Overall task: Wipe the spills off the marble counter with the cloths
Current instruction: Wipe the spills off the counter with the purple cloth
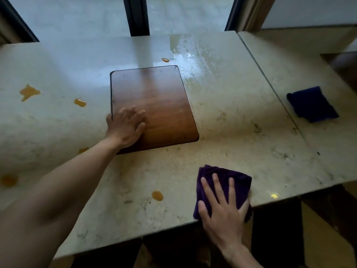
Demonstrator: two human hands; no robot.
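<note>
My right hand [222,206] lies flat, fingers spread, on a folded purple cloth [240,180] at the near edge of the marble counter [231,117]. Flat on the near left corner of a wooden board [160,101] set in the counter rests my left hand [126,126], fingers apart, holding nothing. Several orange spills dot the marble: one near the front [157,195], two at the left [29,92] [80,102], one at the far left edge [8,180], a small one behind the board [165,60]. A blue cloth [312,104] sits folded at the right.
A wet, shiny streak [193,59] covers the marble behind and right of the board. A seam [270,84] splits the main slab from the right slab where the blue cloth lies. Windows with dark frames [136,16] stand behind. The counter's front edge runs just under my right hand.
</note>
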